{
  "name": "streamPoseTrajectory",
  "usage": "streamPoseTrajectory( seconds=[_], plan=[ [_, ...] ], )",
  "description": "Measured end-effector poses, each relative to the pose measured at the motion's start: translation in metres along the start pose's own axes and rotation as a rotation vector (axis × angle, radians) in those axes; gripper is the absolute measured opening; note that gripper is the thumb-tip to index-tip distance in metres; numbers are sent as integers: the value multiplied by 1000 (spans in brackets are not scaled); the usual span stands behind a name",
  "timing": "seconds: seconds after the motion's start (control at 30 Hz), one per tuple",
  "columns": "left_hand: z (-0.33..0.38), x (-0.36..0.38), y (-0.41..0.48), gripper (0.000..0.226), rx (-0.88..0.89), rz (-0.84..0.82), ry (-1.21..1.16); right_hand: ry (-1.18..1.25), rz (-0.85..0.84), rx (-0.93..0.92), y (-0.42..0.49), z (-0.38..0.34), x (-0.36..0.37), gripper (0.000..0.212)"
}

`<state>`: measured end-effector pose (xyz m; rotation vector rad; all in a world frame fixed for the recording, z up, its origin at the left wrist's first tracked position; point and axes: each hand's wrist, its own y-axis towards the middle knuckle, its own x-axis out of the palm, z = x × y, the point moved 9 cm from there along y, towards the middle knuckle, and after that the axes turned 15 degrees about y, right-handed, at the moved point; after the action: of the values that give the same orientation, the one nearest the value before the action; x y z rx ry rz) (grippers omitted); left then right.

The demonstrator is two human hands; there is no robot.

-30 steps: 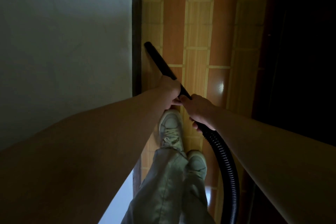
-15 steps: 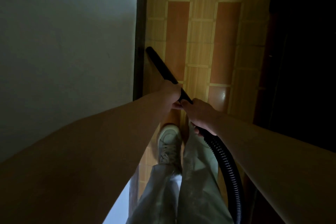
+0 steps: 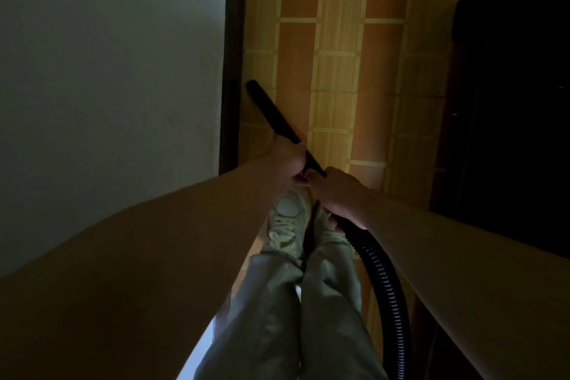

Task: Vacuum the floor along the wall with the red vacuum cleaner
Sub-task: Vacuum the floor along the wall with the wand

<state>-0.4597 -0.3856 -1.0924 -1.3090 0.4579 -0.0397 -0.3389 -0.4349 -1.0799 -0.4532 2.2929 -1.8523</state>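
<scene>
A black vacuum nozzle tube (image 3: pixel 271 114) slants forward and left, its tip on the orange tiled floor (image 3: pixel 382 77) right beside the dark baseboard (image 3: pixel 231 71) of the pale wall (image 3: pixel 108 71). My left hand (image 3: pixel 288 160) grips the tube further forward. Just behind it, my right hand (image 3: pixel 337 191) holds the tube where the ribbed black hose (image 3: pixel 385 284) joins. The hose curves back and down on my right. The red vacuum body is out of view.
My two feet in pale sneakers (image 3: pixel 290 222) and light trousers stand close behind the hands. A dark piece of furniture or door (image 3: pixel 509 102) lines the right side, leaving a narrow strip of floor between it and the wall.
The view has shifted forward along the wall. My feet have stepped and now stand side by side. Both hands keep the same hold on the tube.
</scene>
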Motion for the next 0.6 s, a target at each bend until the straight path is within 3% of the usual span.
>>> streamPoseTrajectory(
  seconds=[0.23, 0.33, 0.43, 0.6],
  plan=[
    [19, -13, 11, 7, 31, -23, -22, -35, 31, -61, 12, -27, -1, 47],
    [32, -19, 17, 15, 57, -14, -16, -43, 46, -88, 21, -39, -5, 50],
    [43, -22, 21, 4, 75, 4, -32, -71, 57, -96, 25, -50, -10, 50],
    [61, -27, 30, 12, 91, 22, -45, -39, 59, -98, 28, -66, -15, 50]
  ],
)
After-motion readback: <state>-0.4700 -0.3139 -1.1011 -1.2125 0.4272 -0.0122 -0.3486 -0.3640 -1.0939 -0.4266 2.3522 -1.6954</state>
